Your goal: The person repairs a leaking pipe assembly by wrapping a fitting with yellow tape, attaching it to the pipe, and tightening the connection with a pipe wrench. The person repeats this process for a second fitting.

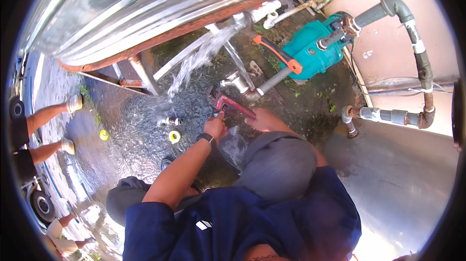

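Navy shirt (233, 212) and bent gray-trousered knees fill the foreground as a person crouches on wet ground (133, 139), a red pipe wrench (235, 105) held out just beyond the knees. Fingers of the right hand (266, 120) are clamped on the wrench's handle; the left hand (214, 127), below a dark wristwatch (207, 137), meets the tool near its head, though whether its fingers grip it cannot be told. A yellow ring (174, 137) and a metal fitting (170, 121) lie to the left. Beyond, water (206, 52) gushes beneath a ribbed metal tank (170, 13), beside a teal pump (313, 50).
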Demonstrator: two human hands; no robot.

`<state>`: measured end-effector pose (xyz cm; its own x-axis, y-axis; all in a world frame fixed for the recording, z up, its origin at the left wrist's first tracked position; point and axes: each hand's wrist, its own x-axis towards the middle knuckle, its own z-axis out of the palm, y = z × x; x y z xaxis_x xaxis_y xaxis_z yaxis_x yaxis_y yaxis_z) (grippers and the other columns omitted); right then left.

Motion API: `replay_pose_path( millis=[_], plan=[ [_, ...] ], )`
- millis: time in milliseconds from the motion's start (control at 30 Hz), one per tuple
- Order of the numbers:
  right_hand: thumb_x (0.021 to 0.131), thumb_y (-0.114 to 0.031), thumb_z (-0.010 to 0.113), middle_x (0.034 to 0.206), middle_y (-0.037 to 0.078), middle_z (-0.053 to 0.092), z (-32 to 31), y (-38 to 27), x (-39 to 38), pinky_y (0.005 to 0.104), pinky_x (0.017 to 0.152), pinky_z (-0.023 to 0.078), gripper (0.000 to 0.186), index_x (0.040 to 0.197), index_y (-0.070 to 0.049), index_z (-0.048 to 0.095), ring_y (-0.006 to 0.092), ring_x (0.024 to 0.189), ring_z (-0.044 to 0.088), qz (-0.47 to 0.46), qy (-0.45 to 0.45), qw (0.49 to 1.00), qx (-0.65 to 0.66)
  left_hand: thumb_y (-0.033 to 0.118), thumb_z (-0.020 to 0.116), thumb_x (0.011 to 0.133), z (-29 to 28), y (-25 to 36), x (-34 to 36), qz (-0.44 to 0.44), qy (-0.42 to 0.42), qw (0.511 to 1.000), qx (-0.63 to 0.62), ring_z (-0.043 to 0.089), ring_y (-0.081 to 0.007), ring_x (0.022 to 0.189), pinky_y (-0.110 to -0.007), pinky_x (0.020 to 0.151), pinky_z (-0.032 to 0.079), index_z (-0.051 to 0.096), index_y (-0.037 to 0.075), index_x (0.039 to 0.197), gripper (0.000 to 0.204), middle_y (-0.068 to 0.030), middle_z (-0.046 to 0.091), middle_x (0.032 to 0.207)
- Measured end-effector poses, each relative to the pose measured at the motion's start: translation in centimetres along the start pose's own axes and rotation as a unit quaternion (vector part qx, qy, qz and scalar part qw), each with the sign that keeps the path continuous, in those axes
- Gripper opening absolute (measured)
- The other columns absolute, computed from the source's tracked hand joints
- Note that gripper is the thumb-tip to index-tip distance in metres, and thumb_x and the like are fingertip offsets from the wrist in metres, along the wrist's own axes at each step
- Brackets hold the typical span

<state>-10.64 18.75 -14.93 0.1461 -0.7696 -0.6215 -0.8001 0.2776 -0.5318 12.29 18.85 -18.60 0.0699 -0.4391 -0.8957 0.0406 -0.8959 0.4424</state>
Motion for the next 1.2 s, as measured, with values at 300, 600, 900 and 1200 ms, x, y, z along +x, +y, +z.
replay_pose_path(
  millis=[300,600,900,1200],
  plan=[
    [0.090,-0.042,0.068,0.079,0.019,0.068,-7.9,-9.4,-6.4,0.0513,0.075,0.051,0.037,0.098,-0.007,0.068,0.0412,0.081,0.066,-0.148,0.044,0.961,-0.229,0.068,0.058,0.091,0.1,3.0,-5.2,0.027,-0.122,0.928,-0.351,0.057,-0.0273,0.108,-0.051,0.097,0.046,0.056,0.011,0.122,0.065,-0.0082,0.057,0.119],
    [0.090,-0.029,0.069,0.073,0.018,0.062,-19.3,-17.1,-14.1,0.0426,0.065,0.046,0.026,0.093,-0.003,0.067,0.0360,0.071,0.061,-0.215,0.073,0.963,-0.147,0.050,0.060,0.098,1.7,10.9,-15.1,0.236,-0.215,0.829,-0.459,0.059,-0.0214,0.107,-0.043,0.093,0.048,0.058,0.016,0.114,0.038,-0.0026,0.061,0.112],
    [0.086,-0.023,0.073,0.061,0.005,0.054,-28.0,-14.1,-13.8,0.0333,0.057,0.043,0.025,0.096,0.000,0.073,0.0136,0.058,0.051,-0.160,0.205,0.954,-0.153,0.044,0.072,0.092,12.4,18.6,-14.5,0.270,-0.270,0.828,-0.411,0.058,-0.0147,0.104,-0.037,0.088,0.046,0.062,0.021,0.114,0.033,0.0040,0.064,0.107],
    [0.093,-0.034,0.069,0.057,0.000,0.054,-29.8,-8.8,-12.0,0.0242,0.037,0.032,0.032,0.109,-0.006,0.073,0.0063,0.040,0.044,-0.004,0.132,0.991,-0.001,0.016,0.062,0.100,16.3,16.9,-11.2,0.254,-0.302,0.809,-0.435,0.063,-0.0162,0.098,-0.034,0.083,0.050,0.058,0.019,0.122,0.023,0.0003,0.065,0.108]
  ],
)
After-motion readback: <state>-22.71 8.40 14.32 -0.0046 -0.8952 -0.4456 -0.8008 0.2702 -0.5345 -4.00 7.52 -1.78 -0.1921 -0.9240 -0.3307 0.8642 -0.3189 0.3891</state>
